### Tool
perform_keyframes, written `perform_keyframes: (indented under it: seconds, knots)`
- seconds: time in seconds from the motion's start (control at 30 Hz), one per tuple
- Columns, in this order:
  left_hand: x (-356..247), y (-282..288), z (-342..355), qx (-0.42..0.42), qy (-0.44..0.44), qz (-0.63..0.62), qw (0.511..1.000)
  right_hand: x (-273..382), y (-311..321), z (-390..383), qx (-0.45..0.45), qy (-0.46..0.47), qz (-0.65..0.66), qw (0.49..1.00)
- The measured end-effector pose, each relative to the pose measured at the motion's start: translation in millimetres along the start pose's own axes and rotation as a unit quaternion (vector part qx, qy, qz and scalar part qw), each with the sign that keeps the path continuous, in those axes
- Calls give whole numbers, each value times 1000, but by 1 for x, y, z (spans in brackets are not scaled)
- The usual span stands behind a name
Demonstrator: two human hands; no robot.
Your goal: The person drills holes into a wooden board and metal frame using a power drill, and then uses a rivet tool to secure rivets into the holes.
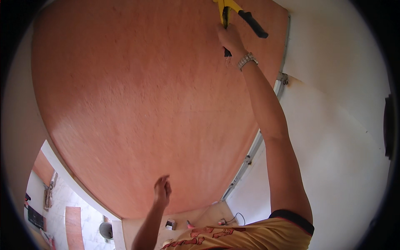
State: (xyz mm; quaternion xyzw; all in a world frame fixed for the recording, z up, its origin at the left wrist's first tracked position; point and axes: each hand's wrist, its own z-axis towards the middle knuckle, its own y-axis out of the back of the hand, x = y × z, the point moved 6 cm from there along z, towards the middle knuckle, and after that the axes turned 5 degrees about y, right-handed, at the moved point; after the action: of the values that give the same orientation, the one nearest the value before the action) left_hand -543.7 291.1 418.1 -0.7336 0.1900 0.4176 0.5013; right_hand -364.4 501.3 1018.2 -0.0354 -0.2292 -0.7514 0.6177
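Observation:
A large reddish-brown plywood panel (pixel 137 104) fills most of the view. My right hand (pixel 229 38) reaches up to the panel's top edge and grips one handle of a yellow tool with black grips (pixel 250 18). A metal watch sits on that wrist. My left hand (pixel 161 192) hangs low in front of the panel's lower part with its fingers loosely together, holding nothing; whether it touches the wood I cannot tell.
A white wall (pixel 333 125) stands to the right, with a metal track (pixel 250 154) running along the panel's right edge. Far below lie a white tiled floor (pixel 58 208), a plywood strip (pixel 73 227), a round dark object (pixel 106 230) and small items with a cable (pixel 227 220).

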Motion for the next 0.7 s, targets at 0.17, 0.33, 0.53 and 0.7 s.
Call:
perform_keyframes:
  seconds: [0.17,0.33,0.53,0.7]
  knots:
    - [-147,-196,37,168,-126,97,973,-16,6,2,-7,-29,-2,1000]
    - [-286,-329,79,101,-351,325,872,-4,-11,2,48,-71,97,992]
    - [-321,-437,79,222,-455,297,810,-10,-1,4,69,-129,152,978]
    - [-338,-451,111,250,-486,268,794,-3,1,6,207,-143,61,966]
